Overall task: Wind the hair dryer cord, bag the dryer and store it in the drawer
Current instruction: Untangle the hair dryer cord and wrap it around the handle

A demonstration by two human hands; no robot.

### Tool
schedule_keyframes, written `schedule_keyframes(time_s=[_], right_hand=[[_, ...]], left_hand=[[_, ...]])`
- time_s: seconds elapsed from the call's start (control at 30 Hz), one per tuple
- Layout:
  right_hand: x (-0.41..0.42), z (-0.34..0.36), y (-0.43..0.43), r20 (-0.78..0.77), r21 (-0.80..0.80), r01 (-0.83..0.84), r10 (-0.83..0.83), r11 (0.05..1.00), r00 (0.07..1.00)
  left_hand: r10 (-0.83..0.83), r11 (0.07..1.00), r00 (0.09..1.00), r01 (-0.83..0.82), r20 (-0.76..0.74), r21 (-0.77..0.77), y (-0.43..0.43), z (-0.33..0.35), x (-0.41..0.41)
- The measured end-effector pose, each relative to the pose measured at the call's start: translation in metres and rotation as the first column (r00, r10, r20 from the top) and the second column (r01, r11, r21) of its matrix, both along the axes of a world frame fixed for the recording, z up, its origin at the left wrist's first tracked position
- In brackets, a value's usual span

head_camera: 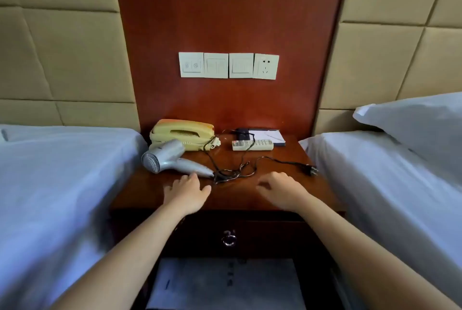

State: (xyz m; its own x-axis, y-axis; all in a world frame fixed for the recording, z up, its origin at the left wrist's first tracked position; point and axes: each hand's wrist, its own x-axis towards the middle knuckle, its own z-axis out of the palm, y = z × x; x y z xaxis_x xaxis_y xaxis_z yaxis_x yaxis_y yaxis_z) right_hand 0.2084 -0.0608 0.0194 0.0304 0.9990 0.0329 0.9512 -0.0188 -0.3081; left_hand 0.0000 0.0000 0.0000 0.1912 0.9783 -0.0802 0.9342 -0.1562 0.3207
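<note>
Our left hand (186,193) hovers relaxed and empty, fingertips just beside the handle of the silver plastic hair dryer (165,157), which lies on its side on the reddish-brown wooden worktop (275,199). Our right hand (282,188), loosely curled, holds nothing near the tangled black cord (240,171), which sprawls unwound to its black plug (310,170).

On the tabletop (235,197), the telephone (183,134) sits just behind the hair dryer (170,158), the cord (226,176) and plug (311,169) lie to the dryer's right, and the remote (252,145) lies right and behind.
</note>
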Motion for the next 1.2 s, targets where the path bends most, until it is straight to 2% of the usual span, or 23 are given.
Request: schedule_keyframes(time_s=[0.07,0.13,0.2,0.3,0.37,0.47,0.67,0.73,0.8,0.83,0.9,0.93,1.0,1.1,1.2], right_hand=[[0.001,-0.007,0.013,-0.051,0.012,-0.009,0.009,1.000,0.999],[0.001,-0.014,0.024,-0.102,0.014,-0.025,0.027,1.000,0.994],[-0.002,-0.022,0.035,-0.144,-0.002,-0.038,0.038,0.999,0.989],[-0.012,-0.027,0.049,-0.306,-0.028,-0.005,-0.004,1.000,0.952],[-0.026,-0.026,0.057,-0.450,-0.070,0.050,-0.077,0.996,0.890],[-0.043,-0.025,0.064,-0.630,-0.157,0.120,-0.193,0.980,0.752],[-0.053,-0.025,0.064,-0.770,-0.230,0.192,-0.299,0.954,0.563],[-0.052,-0.026,0.064,-0.800,-0.247,0.199,-0.316,0.948,0.510],[-0.046,-0.026,0.066,-0.824,-0.295,0.193,-0.351,0.936,0.445],[-0.041,-0.025,0.067,-0.810,-0.293,0.199,-0.354,0.935,0.467],[-0.027,-0.024,0.069,-0.686,-0.235,0.209,-0.314,0.949,0.656],[-0.019,-0.023,0.070,-0.600,-0.187,0.204,-0.276,0.961,0.751],[-0.004,-0.022,0.072,-0.460,-0.093,0.166,-0.190,0.982,0.867],[0.015,-0.022,0.070,-0.219,-0.014,0.141,-0.141,0.990,0.966],[0.029,-0.021,0.064,-0.018,0.077,0.216,-0.215,0.973,0.976]], left_hand=[[0.000,1.000,0.999,0.001,-0.055,0.029,0.007,-0.007,0.001],[-0.014,0.996,1.000,0.017,-0.025,0.093,0.014,-0.012,0.001],[-0.039,0.996,0.998,0.035,0.039,0.085,0.017,-0.012,0.007],[-0.068,0.998,0.965,0.065,0.252,0.023,0.024,-0.014,0.011],[-0.140,0.990,0.928,0.142,0.347,0.021,0.024,-0.017,0.014],[-0.234,0.971,0.898,0.235,0.373,0.043,0.019,-0.021,0.020],[-0.361,0.921,0.838,0.388,0.410,0.017,0.017,-0.023,0.018],[-0.342,0.936,0.824,0.342,0.451,0.086,0.021,-0.022,0.019],[-0.276,0.954,0.883,0.205,0.380,0.218,0.030,-0.021,0.020],[-0.260,0.936,0.923,0.169,0.282,0.310,0.035,-0.021,0.022],[-0.270,0.900,0.960,0.222,0.079,0.375,0.045,-0.023,0.025],[-0.284,0.902,0.959,0.265,0.006,0.341,0.050,-0.025,0.029],[-0.301,0.917,0.950,0.311,-0.081,0.249,0.055,-0.029,0.036],[-0.283,0.918,0.953,0.301,-0.104,0.257,0.061,-0.037,0.046],[-0.260,0.907,0.963,0.271,-0.076,0.322,0.061,-0.039,0.045]])
